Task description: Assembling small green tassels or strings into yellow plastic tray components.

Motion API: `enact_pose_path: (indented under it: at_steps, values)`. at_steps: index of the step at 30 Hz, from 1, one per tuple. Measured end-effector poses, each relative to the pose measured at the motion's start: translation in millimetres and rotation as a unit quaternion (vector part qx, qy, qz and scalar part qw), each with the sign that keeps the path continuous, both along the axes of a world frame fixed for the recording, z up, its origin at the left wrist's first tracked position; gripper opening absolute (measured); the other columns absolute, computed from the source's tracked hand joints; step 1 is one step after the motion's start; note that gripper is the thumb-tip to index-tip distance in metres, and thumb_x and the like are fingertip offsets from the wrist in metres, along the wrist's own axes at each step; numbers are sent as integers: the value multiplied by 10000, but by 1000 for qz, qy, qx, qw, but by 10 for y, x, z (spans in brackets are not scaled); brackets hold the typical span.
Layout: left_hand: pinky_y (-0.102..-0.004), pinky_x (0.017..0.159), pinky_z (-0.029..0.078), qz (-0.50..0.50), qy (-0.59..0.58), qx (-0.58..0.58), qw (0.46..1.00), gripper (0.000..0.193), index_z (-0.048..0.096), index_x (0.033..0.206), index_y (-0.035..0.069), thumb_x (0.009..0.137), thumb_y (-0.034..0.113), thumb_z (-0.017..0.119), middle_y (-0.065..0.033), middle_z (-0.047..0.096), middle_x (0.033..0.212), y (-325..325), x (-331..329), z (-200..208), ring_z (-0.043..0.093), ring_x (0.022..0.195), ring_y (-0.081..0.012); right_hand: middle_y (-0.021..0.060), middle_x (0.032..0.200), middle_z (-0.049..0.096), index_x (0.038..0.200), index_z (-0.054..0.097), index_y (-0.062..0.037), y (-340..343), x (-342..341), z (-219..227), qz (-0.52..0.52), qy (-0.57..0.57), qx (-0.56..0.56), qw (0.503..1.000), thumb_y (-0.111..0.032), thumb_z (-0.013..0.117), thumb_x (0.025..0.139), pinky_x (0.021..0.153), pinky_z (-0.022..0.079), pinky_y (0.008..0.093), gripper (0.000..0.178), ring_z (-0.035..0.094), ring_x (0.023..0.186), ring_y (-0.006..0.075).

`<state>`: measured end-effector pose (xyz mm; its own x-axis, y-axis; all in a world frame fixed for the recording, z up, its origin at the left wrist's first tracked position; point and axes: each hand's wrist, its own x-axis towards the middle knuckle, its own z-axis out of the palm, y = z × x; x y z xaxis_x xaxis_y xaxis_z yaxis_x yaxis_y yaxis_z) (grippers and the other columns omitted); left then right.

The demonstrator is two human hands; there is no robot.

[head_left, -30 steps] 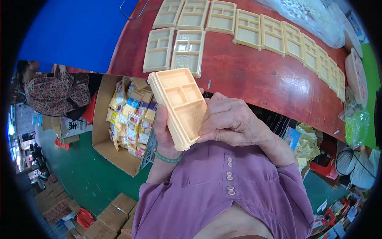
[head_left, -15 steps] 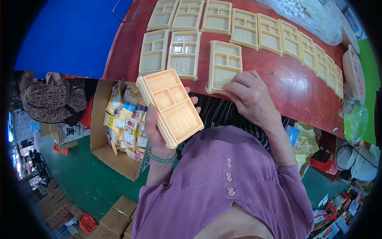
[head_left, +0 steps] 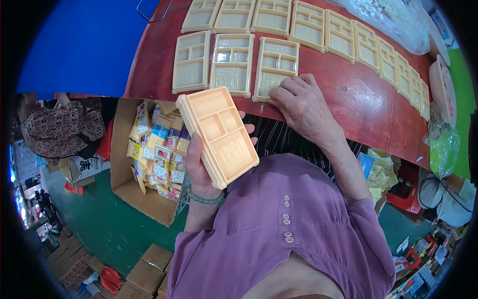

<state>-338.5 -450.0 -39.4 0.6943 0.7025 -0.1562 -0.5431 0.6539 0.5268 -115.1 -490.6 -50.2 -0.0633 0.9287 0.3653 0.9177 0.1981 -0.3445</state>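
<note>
My left hand (head_left: 200, 175) is wrapped round a thick cream plastic compartment tray (head_left: 230, 154), perhaps a stack of them, tilted above my lap. It has one large section, two small square ones and a wide one at the top. My right hand (head_left: 304, 107) pinches the near right corner of a similar tray (head_left: 276, 70) lying on the red table (head_left: 343, 89). To the left of that tray lie two more in the near row, a see-through tray (head_left: 231, 65) and another one (head_left: 191, 62). My fingertips are partly hidden behind the knuckles.
A far row of several cream trays (head_left: 307, 27) curves along the table to the right. A clear bag of small white pieces (head_left: 378, 17) lies behind it. Below the table's left edge stands a cardboard box (head_left: 149, 207) of small packets. A blue panel (head_left: 74, 45) covers the left.
My right hand has moved the tray left and away from me, beside the other two in the near row. My left hand has shifted slightly right, still holding its tray.
</note>
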Motion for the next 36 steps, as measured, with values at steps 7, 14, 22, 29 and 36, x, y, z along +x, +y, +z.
enact_pose_path:
  at_steps: [7,14,22,29,36]
  values:
    - [-496,953,462,-17,20,1,1000,815,228,1427,7,869,537,495,-236,408,1344,-51,101,50,523,1157,-350,57,828,559,900,587,-69,1,15,1,0,0,27,1000,-142,670,791,802,397,362,155,560,821,239]
    - [-462,967,456,-20,24,-5,1000,806,239,1429,20,873,552,477,-220,415,1349,-113,235,82,519,1162,-343,68,904,585,931,611,-71,-365,-128,451,115,209,25,971,-264,737,744,779,429,368,297,567,852,246]
    - [-447,1006,420,-26,26,39,999,785,231,1439,50,894,573,445,-198,412,1366,-228,469,242,482,1210,-330,37,783,553,853,639,-76,-579,-172,522,188,242,28,952,-177,745,749,729,407,346,180,533,770,233]
    - [-427,1017,409,-52,33,67,996,798,258,1436,45,898,620,387,-243,427,1349,-332,592,257,491,1204,-315,22,718,601,800,672,-63,-716,4,532,207,370,27,905,-143,758,719,666,427,343,142,559,680,217]
    - [-440,953,474,-66,115,2,991,798,257,1411,7,817,417,596,-198,450,1316,-329,663,338,538,1148,-319,59,689,588,732,614,-15,-956,231,569,46,470,122,873,-29,707,726,590,419,319,94,535,633,184]
